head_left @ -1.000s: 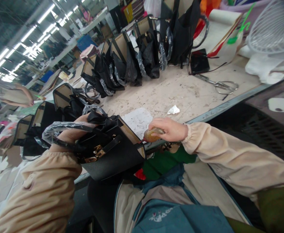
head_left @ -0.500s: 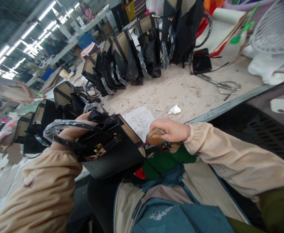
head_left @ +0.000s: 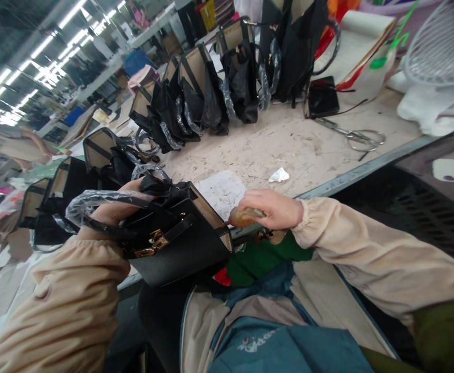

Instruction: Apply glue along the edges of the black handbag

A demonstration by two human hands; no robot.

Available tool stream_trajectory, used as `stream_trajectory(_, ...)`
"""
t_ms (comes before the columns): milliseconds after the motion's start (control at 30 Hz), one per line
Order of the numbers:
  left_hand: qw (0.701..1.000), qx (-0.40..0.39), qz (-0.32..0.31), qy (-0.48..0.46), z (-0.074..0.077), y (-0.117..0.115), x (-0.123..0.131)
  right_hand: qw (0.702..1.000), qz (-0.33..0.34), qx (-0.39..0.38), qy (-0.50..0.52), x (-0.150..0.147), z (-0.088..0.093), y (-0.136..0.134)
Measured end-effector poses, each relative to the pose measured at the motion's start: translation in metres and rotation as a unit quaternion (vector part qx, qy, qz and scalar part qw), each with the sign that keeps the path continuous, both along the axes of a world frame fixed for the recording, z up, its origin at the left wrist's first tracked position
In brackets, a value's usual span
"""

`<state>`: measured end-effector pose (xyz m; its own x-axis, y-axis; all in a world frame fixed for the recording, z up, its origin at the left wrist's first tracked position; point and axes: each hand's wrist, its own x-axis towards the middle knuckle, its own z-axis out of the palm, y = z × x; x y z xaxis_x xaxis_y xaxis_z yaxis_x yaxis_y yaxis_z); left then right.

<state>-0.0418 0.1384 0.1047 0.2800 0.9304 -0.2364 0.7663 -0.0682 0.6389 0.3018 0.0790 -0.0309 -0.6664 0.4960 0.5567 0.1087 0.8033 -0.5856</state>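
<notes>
Head view: black handbag [head_left: 195, 248] sits center-left of the frame, tilted, overlapping the table's near edge. Gold clasp [head_left: 159, 240] faces the wearer; tan edging runs along the bag's upper right side.

Left hand [head_left: 120, 211], left of center, passes behind the plastic-wrapped handle [head_left: 90, 199]. Fingers hidden by the bag's black material, so can't tell how tightly they're closed.

Right hand [head_left: 279, 208], just right of center: fingers wrapped round a small amber bottle [head_left: 243, 216], dark reddish tip pointing left at the bag's right end. Contact or tiny gap, can't tell.

Table [head_left: 269, 140]: stained paper sheet [head_left: 221, 191] behind the bottle, white scrap [head_left: 279, 175] just above the right hand, scissors [head_left: 361, 139] at right, flat black item [head_left: 323, 97] near them. Row of black bags [head_left: 203, 93] across top center, more black bags [head_left: 69, 191] at left. White fan [head_left: 440, 46] upper right. Another person [head_left: 25, 147] at far left, blurred.
</notes>
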Motion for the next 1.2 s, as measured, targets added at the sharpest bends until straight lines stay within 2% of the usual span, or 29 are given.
stream_trajectory(167,1.0,0.007,0.017,-0.01,0.0,-0.001,0.003,0.999,-0.034,0.029,0.026,0.002,0.003,-0.001)
stream_trajectory(467,1.0,-0.017,0.01,-0.014,0.0,0.001,-0.005,0.999,0.018,-0.005,-0.026,-0.001,-0.003,-0.002)
stream_trajectory(633,1.0,-0.001,-0.003,-0.005,-0.002,0.001,-0.009,1.0,0.008,-0.013,-0.007,0.0,-0.001,-0.002)
stream_trajectory(867,1.0,0.005,0.0,0.005,0.001,-0.001,0.001,1.0,0.016,0.001,-0.022,0.001,-0.002,-0.003)
stream_trajectory(1067,1.0,0.008,0.005,0.009,-0.001,0.0,-0.002,1.0,-0.013,0.021,-0.007,0.0,0.0,-0.003)
stream_trajectory(1200,1.0,0.008,-0.004,0.01,-0.002,0.003,-0.006,1.0,-0.014,0.0,0.019,0.001,0.002,-0.004)
